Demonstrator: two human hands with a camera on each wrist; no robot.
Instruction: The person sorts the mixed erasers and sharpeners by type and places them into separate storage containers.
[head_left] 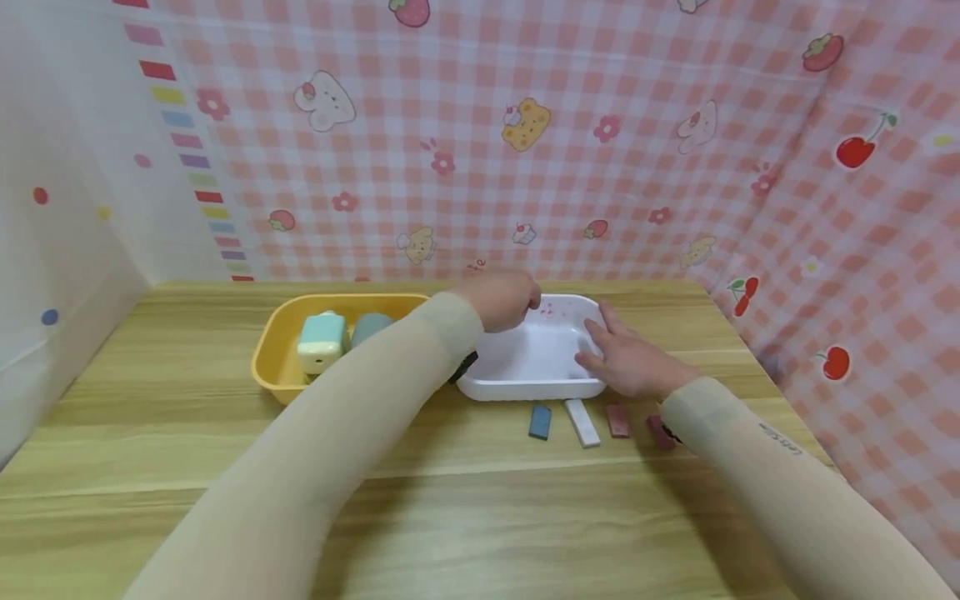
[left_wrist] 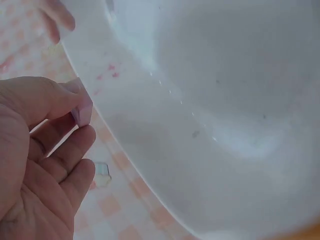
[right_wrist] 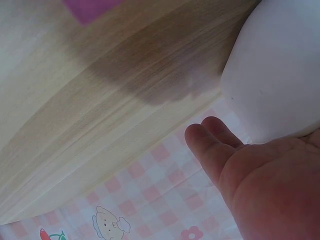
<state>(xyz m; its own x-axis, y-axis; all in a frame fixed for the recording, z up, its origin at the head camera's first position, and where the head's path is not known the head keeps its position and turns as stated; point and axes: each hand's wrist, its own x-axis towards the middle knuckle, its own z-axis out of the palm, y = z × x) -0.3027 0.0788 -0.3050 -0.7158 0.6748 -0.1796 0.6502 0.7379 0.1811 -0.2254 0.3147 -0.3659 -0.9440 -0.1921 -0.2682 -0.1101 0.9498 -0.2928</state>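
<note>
My left hand (head_left: 498, 300) is over the far left part of a white plastic tray (head_left: 536, 389). Between thumb and fingertips it pinches a small pale pink block (left_wrist: 85, 107), seen in the left wrist view beside the tray's rim; from the head the block is hidden. At the tray's right side, my right hand (head_left: 633, 360) rests with spread fingers against the rim. On the table in front of the tray lie a blue block (head_left: 540, 422), a long white block (head_left: 582, 422), a pink block (head_left: 618, 421) and a dark red block (head_left: 661, 432), partly behind the right wrist.
To the left stands a yellow tray (head_left: 272, 354), partly covered by my left sleeve. In it are a turquoise and cream box-shaped object (head_left: 322, 342) and a grey-blue rounded thing (head_left: 371, 326). A checked cloth (head_left: 480, 150) hangs behind the wooden table (head_left: 480, 525) and along its right side.
</note>
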